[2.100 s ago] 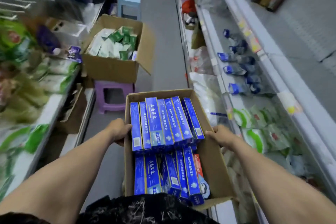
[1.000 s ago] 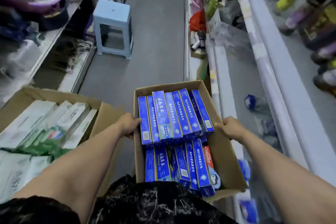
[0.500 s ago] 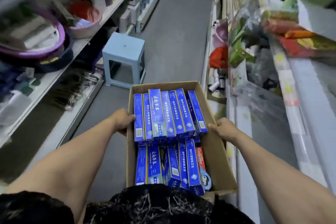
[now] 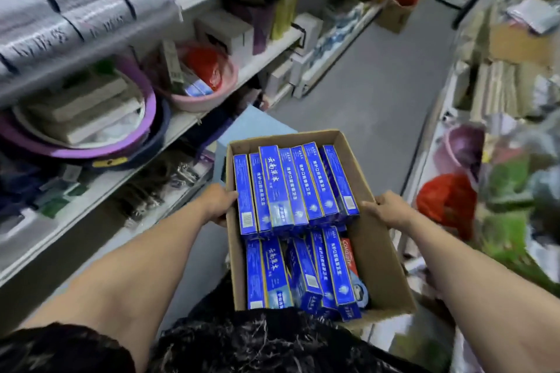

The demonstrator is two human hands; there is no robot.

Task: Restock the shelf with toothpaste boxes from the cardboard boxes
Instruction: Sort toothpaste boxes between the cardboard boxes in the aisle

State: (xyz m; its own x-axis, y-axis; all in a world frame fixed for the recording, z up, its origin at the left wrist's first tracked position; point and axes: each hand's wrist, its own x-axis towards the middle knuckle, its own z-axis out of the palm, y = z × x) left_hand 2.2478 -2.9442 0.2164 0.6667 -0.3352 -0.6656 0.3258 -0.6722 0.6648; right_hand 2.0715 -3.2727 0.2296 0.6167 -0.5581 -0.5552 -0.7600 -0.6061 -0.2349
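I carry an open cardboard box (image 4: 375,254) in front of my body. It holds several blue toothpaste boxes (image 4: 291,188) in two rows, and one red toothpaste box (image 4: 348,254) lies at the lower right. My left hand (image 4: 216,204) grips the box's left wall. My right hand (image 4: 386,210) grips its right wall. The fingers of both hands are partly hidden under the box.
Shelves (image 4: 230,70) on the left carry plastic basins (image 4: 209,85), white cartons and wrapped paper rolls (image 4: 75,12). A light blue stool (image 4: 257,127) stands just beyond the box. Shelves on the right hold bags and a red sack (image 4: 445,203). Grey aisle floor (image 4: 378,85) runs ahead.
I have walked forward along the aisle with the box, and my view has turned left toward the shelves. The blue stool is now right behind the box. Both hands keep their grip.
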